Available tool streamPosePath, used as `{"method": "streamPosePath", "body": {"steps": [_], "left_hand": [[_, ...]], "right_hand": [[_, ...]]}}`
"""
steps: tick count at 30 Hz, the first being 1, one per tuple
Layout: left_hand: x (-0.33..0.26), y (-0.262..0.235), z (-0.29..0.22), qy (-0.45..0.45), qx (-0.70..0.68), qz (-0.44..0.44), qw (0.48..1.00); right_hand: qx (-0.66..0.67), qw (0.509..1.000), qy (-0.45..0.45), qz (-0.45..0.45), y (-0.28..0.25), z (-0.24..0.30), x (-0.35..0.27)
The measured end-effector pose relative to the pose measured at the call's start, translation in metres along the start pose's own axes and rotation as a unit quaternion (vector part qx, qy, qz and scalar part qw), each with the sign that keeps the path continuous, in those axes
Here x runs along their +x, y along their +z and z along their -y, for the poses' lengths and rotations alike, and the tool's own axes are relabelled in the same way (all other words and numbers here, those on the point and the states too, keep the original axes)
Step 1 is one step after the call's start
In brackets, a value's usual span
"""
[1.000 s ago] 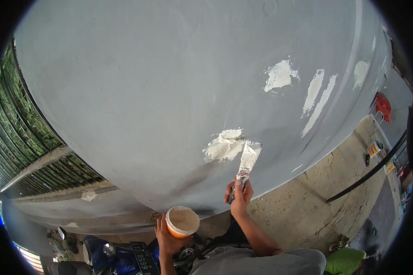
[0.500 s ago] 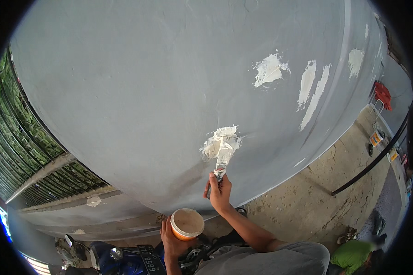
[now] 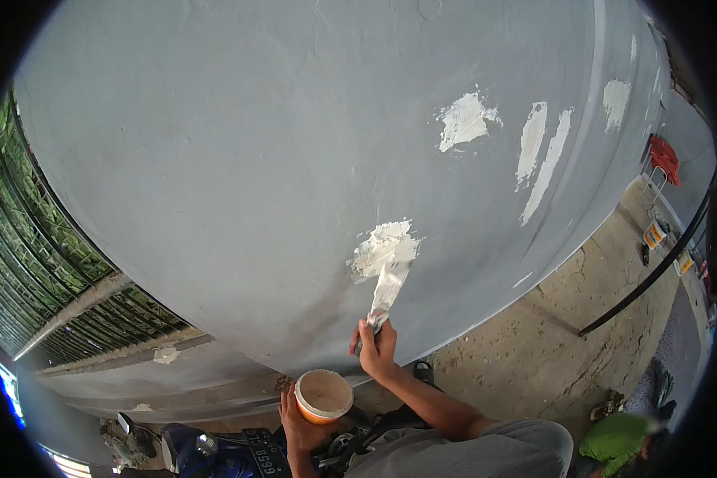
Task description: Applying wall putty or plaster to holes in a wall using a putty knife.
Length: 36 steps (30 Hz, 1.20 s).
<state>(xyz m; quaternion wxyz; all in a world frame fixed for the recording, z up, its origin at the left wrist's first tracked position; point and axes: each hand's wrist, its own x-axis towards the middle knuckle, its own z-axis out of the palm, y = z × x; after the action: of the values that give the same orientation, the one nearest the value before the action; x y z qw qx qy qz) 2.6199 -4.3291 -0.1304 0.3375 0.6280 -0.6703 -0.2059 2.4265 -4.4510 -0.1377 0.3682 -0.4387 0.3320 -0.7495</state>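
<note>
White filler was the thing here: a fresh wet patch (image 3: 382, 248) sat low on the grey wall (image 3: 215, 159), and the knife (image 3: 390, 288) was pressed flat against its lower edge, blade angled up so the paste got smeared thin rather than scraped off. The right hand (image 3: 377, 350) had its fingers wrapped tight round the handle, gripping low so the blade could flex. The left hand (image 3: 299, 422) cupped an orange tub (image 3: 323, 395) from underneath, fingers closed on it, held close below the work, I'd guess so reloading was a short reach. More patches (image 3: 464, 119) and streaks (image 3: 538, 151) showed further right on the wall. Concrete floor (image 3: 550, 334) ran along the base, a green fence (image 3: 32, 263) stood off to the left, and a motorbike (image 3: 207, 454) sat at the bottom.
</note>
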Motion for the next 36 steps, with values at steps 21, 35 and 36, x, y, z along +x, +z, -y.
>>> {"method": "streamPosePath", "body": {"steps": [21, 35, 36], "left_hand": [[-0.004, -0.005, 0.009, 0.070, -0.038, -0.039, 0.996], [-0.003, 0.004, 0.006, 0.084, -0.043, -0.026, 0.995], [-0.003, 0.004, 0.006, 0.086, -0.040, -0.030, 0.995]], "right_hand": [[-0.210, 0.975, 0.033, 0.061, -0.040, 0.025, 0.014], [-0.328, 0.940, -0.030, 0.093, -0.102, -0.015, -0.015], [-0.315, 0.945, -0.030, 0.088, -0.100, -0.008, -0.017]]}}
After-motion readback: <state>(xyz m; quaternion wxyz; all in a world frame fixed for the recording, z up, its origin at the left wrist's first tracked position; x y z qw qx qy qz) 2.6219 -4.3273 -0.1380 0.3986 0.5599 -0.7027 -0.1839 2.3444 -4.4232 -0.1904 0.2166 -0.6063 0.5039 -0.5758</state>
